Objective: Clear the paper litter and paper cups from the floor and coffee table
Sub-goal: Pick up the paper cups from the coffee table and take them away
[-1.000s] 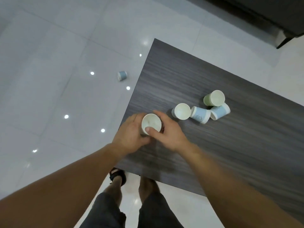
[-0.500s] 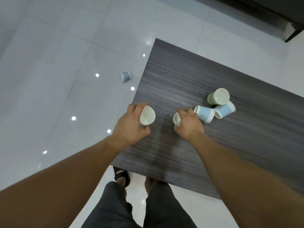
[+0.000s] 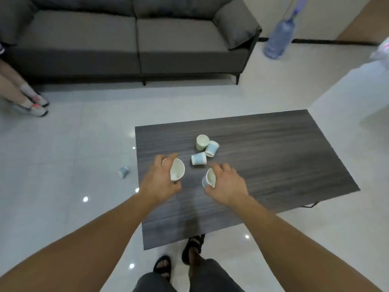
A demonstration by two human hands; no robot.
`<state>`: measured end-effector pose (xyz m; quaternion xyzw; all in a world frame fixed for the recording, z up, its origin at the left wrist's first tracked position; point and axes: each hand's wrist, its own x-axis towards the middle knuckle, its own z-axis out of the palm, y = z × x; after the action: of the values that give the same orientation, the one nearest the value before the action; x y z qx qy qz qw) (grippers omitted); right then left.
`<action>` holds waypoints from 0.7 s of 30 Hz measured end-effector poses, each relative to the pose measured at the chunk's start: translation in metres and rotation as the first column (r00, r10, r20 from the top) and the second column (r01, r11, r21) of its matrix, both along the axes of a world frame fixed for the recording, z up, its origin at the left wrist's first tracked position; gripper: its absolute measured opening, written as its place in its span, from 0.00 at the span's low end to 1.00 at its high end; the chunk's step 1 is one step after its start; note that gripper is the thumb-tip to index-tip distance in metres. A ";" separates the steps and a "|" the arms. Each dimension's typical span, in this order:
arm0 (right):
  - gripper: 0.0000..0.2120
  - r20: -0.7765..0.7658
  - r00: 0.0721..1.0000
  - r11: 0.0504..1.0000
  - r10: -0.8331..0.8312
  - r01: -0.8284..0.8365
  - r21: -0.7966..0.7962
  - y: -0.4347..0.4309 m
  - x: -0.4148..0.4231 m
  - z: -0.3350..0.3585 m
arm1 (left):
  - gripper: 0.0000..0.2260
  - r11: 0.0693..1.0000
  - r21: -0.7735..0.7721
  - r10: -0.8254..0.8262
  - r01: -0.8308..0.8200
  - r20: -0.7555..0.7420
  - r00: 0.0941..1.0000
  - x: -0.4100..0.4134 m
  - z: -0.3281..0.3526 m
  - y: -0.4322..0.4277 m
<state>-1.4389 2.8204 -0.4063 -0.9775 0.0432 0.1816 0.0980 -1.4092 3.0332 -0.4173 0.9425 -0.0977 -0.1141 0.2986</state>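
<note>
My left hand (image 3: pixel 161 182) grips a white paper cup (image 3: pixel 177 171) above the left part of the dark wood coffee table (image 3: pixel 273 165), its mouth turned to the right. My right hand (image 3: pixel 226 184) holds a blue paper cup (image 3: pixel 209 178) just to the right of it, lifted off the table. Three more cups lie or stand together behind the hands: a green one (image 3: pixel 202 142), a blue one (image 3: pixel 212 149) and a blue one on its side (image 3: pixel 199 159). Another blue cup (image 3: pixel 123 172) lies on the floor left of the table.
A grey sofa (image 3: pixel 134 36) runs along the far side, with another person's legs and shoes (image 3: pixel 31 102) at its left end. A large water bottle (image 3: pixel 279 36) stands at the back right. My sandalled feet (image 3: pixel 181 256) are at the table's near edge on the glossy tiles.
The view has tilted up, bringing the sofa and bottle into sight. My right hand has lifted the blue cup off the table and drawn it back; my left still holds the white cup.
</note>
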 end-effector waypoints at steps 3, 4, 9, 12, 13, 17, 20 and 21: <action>0.33 0.035 0.990 0.991 -0.136 0.136 -0.003 -0.041 -0.055 0.034 | 0.36 0.985 0.019 -0.171 0.171 0.018 0.985 -0.020 0.034 -0.040; 0.33 0.055 0.979 0.981 -0.195 0.195 0.002 -0.056 -0.074 0.044 | 0.36 0.971 0.025 -0.238 0.237 0.031 0.971 -0.027 0.044 -0.057; 0.29 0.156 0.878 0.891 -0.453 0.453 0.040 -0.134 -0.171 0.075 | 0.34 0.858 0.076 -0.514 0.508 0.107 0.851 -0.065 0.077 -0.163; 0.30 0.189 0.795 0.815 -0.576 0.575 0.064 -0.179 -0.236 0.080 | 0.34 0.762 0.105 -0.647 0.639 0.100 0.756 -0.101 0.087 -0.236; 0.30 0.193 0.765 0.787 -0.614 0.613 0.071 -0.195 -0.260 0.080 | 0.33 0.728 0.111 -0.685 0.676 0.097 0.722 -0.117 0.089 -0.262; 0.33 0.206 0.620 0.645 -0.757 0.760 0.082 -0.265 -0.366 0.079 | 0.34 0.582 0.111 -0.812 0.805 0.112 0.572 -0.195 0.090 -0.372; 0.33 0.208 0.500 0.524 -0.841 0.848 0.079 -0.312 -0.448 0.080 | 0.35 0.454 0.114 -0.890 0.884 0.105 0.443 -0.264 0.087 -0.447; 0.33 0.208 0.463 0.486 -0.862 0.870 0.080 -0.324 -0.474 0.081 | 0.36 0.415 0.113 -0.909 0.903 0.099 0.406 -0.288 0.086 -0.469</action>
<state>-1.9134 2.4961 -0.3256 -0.8358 0.5245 -0.0032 0.1621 -1.6976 2.5645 -0.3313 0.7516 -0.6103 -0.1906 0.1620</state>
